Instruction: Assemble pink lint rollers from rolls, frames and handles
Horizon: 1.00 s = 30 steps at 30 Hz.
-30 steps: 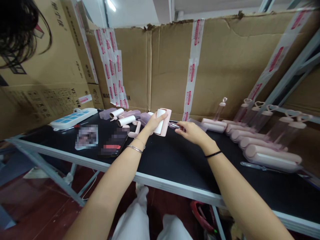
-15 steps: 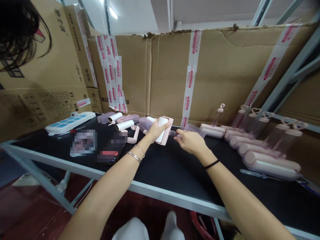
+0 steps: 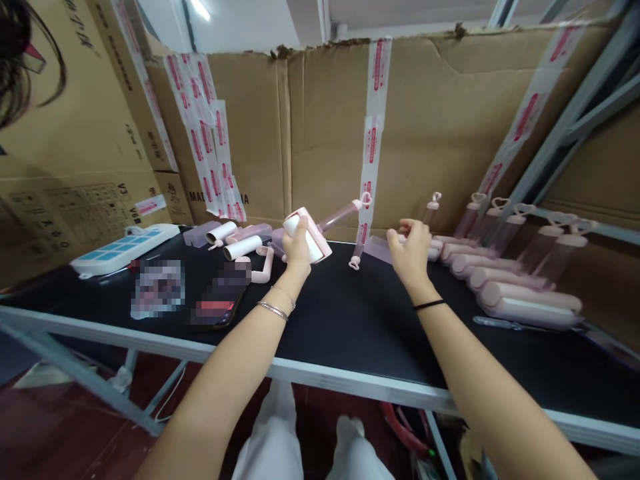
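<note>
Roller [image 3: 317,235] clamped in left hand [image 3: 298,250], which hides part of it, above table [image 3: 345,333]. Right hand [image 3: 413,253]: fingers parted. Phone [image 3: 220,293] pixelated. Side carton [image 3: 75,150] reads "V3"; tape [image 3: 215,183] covers mid-lettering on back cardboard [image 3: 325,133].

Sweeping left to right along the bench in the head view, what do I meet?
Power strip, phone, bent pink handle, left hand gripping a pink-and-white roller, right hand, frontmost pink roller of the row.
</note>
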{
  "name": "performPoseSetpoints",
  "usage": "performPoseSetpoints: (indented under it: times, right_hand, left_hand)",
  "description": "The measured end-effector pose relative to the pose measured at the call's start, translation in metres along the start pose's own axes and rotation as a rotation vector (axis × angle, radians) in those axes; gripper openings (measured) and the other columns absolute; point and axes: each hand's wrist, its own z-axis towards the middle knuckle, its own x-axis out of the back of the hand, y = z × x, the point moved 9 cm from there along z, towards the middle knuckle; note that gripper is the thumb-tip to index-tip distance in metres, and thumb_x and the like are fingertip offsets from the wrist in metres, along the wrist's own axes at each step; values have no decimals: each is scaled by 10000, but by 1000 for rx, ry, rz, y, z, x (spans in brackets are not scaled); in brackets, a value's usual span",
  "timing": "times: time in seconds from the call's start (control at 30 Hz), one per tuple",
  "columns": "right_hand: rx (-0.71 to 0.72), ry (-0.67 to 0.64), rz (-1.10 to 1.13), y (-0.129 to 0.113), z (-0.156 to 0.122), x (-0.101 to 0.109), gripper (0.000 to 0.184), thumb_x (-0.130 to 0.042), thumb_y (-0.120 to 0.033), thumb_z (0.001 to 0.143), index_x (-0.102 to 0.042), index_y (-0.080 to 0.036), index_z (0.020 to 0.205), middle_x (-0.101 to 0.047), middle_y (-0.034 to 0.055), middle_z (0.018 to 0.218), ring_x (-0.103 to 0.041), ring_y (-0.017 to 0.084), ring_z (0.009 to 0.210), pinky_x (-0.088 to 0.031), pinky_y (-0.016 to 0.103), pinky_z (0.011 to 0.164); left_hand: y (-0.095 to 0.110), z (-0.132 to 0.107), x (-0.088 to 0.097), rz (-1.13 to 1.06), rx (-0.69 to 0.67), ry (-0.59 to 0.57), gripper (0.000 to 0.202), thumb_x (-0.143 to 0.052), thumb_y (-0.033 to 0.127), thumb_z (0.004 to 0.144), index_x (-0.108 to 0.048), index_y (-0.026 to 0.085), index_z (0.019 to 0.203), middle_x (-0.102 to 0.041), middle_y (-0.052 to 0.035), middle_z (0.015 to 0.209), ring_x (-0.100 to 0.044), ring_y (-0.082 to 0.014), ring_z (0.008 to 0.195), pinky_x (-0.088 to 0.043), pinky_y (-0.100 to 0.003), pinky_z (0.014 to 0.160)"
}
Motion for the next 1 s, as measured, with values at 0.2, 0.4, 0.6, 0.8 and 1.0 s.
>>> performPoseSetpoints:
  times: [0.2, 0.4, 0.6, 0.8, 1.0]
  right_hand:
    - [-504, -571, 787, -13, -51, -88, 482, -506, -667, 726, -563, -208, 861, -649, 56, 824, -599, 202, 743, -477, 333, 652]
    - [-500, -271, 531, 17, -20, -48, 477, -440, -653, 740, -565, -194, 747, -638, 41, 709, -586, 204, 753, -443, 296, 661]
    - [-279, -552, -302, 74, 4, -27, 447, -415, -529, 810, -622, -167, 649, -646, 103, 698, -593, 249, 776, -390, 304, 674]
    - [-187, -763, -305, 71, -14, -49, 432, -486, -550, 765, -597, -180, 571, -634, 84, 658, -571, 216, 678, -366, 293, 627]
    - [-298, -1065, 85, 32, -35, -47, 395, -546, -564, 703, -620, -180, 647, -637, 31, 669, -510, 159, 595, -369, 281, 564]
  left_hand:
    - [7, -35, -30, 161, -172, -245, 466, -583, 544, 791, -486, 169, 1051, -618, -63, 971, -623, -190, 919, -499, -320, 822]
    - [-17, -84, -83, 469, -292, -774, 678, -598, 419, 813, -251, 135, 1322, -396, -205, 1367, -391, -281, 1285, -281, -480, 1089]
    - [-22, -63, -72, 619, -304, -687, 558, -551, 289, 839, -283, 128, 1301, -488, -170, 1227, -458, -249, 1180, -321, -475, 1054]
    - [-22, -50, -63, 646, -259, -651, 508, -574, 229, 823, -344, 124, 1264, -503, -173, 1229, -471, -227, 1205, -324, -433, 1068]
    - [-56, -66, -67, 683, 29, -960, 848, -740, 365, 708, -286, 108, 1377, -445, -252, 1354, -444, -310, 1278, -348, -458, 1047]
